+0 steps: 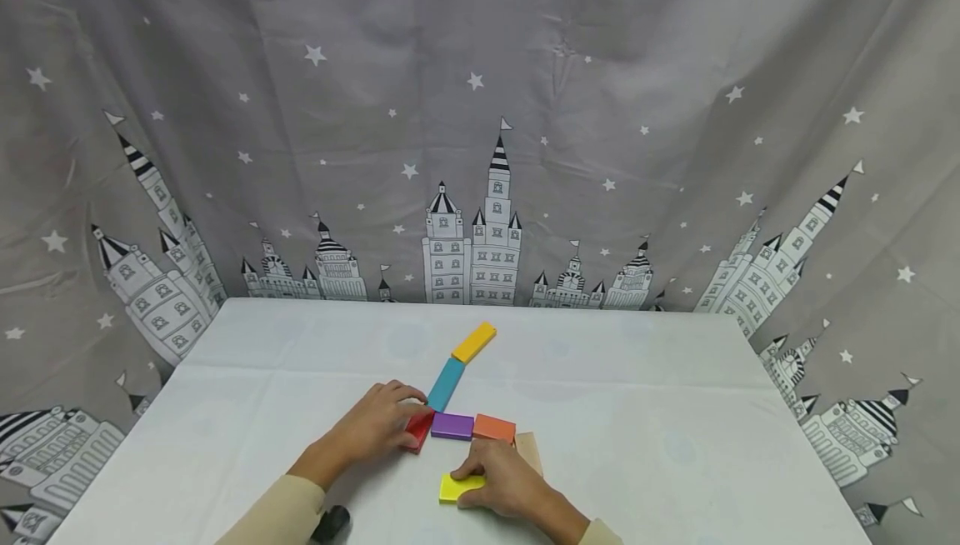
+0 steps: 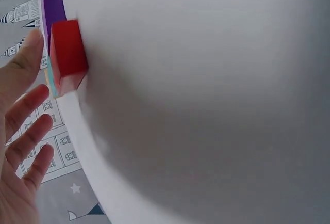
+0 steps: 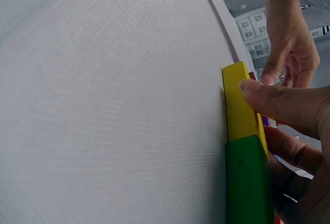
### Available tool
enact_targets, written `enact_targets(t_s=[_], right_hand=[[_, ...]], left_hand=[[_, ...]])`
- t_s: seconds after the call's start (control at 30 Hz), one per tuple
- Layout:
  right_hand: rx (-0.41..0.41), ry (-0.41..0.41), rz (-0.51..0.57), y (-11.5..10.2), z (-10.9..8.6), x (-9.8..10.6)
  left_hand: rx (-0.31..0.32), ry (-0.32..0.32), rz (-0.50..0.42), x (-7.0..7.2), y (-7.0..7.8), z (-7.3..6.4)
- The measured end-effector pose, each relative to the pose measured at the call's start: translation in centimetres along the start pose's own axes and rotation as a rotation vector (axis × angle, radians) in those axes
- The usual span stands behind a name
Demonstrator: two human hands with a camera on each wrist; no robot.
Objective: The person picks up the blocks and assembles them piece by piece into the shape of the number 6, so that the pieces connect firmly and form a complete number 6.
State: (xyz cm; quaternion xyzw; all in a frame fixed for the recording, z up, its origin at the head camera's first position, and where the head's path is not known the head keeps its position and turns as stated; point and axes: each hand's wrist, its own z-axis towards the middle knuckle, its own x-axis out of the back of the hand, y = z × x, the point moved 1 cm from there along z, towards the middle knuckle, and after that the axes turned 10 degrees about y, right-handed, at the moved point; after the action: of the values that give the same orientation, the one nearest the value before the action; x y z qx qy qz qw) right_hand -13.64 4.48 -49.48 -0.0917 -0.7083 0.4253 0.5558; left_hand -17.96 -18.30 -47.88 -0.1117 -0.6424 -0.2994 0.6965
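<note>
Pinched in the right hand (image 1: 506, 478), a bright yellow smooth oblong block (image 1: 452, 492), probably of painted wood, down at the white-covered tabletop (image 1: 637, 395), nearer the body than the glossy purple oblong block (image 1: 452, 426) and the orange oblong block (image 1: 495, 427). Likely light and stiff, hard to crush or chip, a little slippery on the shiny paint, and easy to swivel askew if nudged at one end. Best taken by the two long sides, with only mild pressure and with fingertips clear of the neighbours. In the right wrist view, end to end with a deep green oblong block (image 3: 248, 182), seemingly touching, so worth guarding against a bump. Around the yellow piece, thumb on the near side and bent fingers on the far side, parted only by the short width. Cannot tell about any finger contact with the green one. Over a red oblong block (image 1: 422, 430), the left hand (image 1: 378, 422), loosely spread, thumb well apart from the fingers, with no firm grip showing; light touch or slight gap, cannot tell which. Just past the red piece, a teal oblong block (image 1: 446, 385), then an amber oblong block (image 1: 474, 342) farther off.
</note>
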Motion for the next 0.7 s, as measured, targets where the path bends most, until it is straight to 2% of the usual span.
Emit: enact_targets(t_s=[0.1,0.2,0.3,0.5,0.7], right_hand=[[-0.005,-0.002,-0.002,-0.1,0.0,0.0],[-0.008,0.001,-0.003,-0.2,-0.1,0.1],[-0.003,0.005,-0.008,-0.1,-0.1,0.1],[0.016,0.009,-0.008,-0.2,0.0,0.1],[0.021,0.006,-0.035,-0.3,0.0,0.1]], left_hand=[[0.002,-0.015,0.005,0.5,-0.1,0.6],[-0.007,-0.064,0.026,0.9,-0.3,1.4],[-0.027,-0.115,0.056,1.0,-0.4,2.2],[-0.017,-0.199,0.109,0.8,-0.3,3.1],[-0.008,-0.222,0.175,0.6,0.0,3.4]])
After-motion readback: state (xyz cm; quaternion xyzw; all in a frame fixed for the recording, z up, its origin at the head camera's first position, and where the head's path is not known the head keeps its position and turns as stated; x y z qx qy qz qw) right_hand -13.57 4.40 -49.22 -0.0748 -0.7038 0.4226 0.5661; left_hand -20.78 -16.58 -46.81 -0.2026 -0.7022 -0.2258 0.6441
